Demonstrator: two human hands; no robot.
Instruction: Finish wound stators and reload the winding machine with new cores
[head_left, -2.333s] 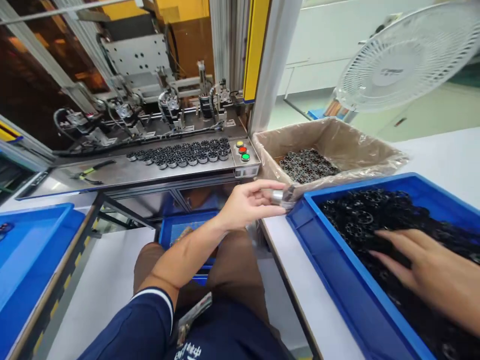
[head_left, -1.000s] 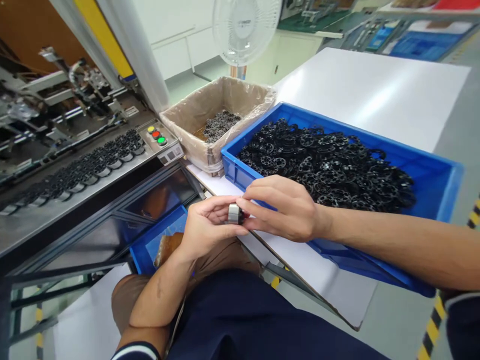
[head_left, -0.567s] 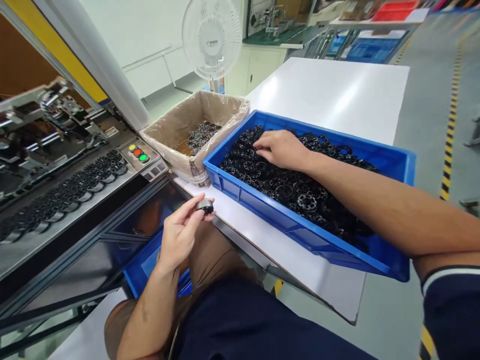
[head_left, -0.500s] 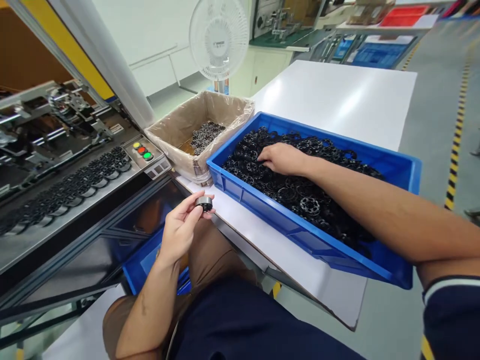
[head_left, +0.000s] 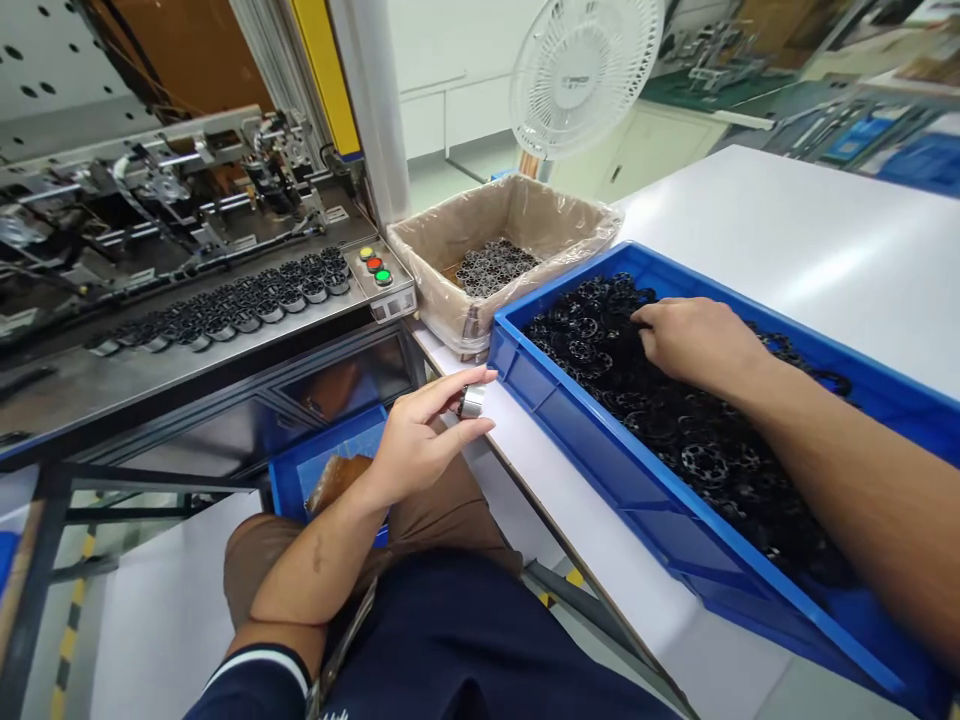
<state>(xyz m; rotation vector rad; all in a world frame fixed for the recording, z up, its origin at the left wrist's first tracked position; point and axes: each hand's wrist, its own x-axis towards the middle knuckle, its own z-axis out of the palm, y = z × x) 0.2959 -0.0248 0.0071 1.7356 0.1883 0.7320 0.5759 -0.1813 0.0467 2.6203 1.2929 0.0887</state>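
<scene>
Left hand (head_left: 416, 440) pinches the ring (head_left: 472, 401) beside the bin (head_left: 592, 440), right hand (head_left: 694, 340) curls into the wheels (head_left: 675, 435), grip hidden; lifting one top wheel with light fingertips looks wisest.

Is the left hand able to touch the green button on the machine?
Probably yes. The left hand is close to the green button, with nothing standing between them, though it is busy pinching a silver ring.

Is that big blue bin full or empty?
Fairly full: black ring parts cover the floor of the blue bin, and the right hand rests on the pile.
</scene>
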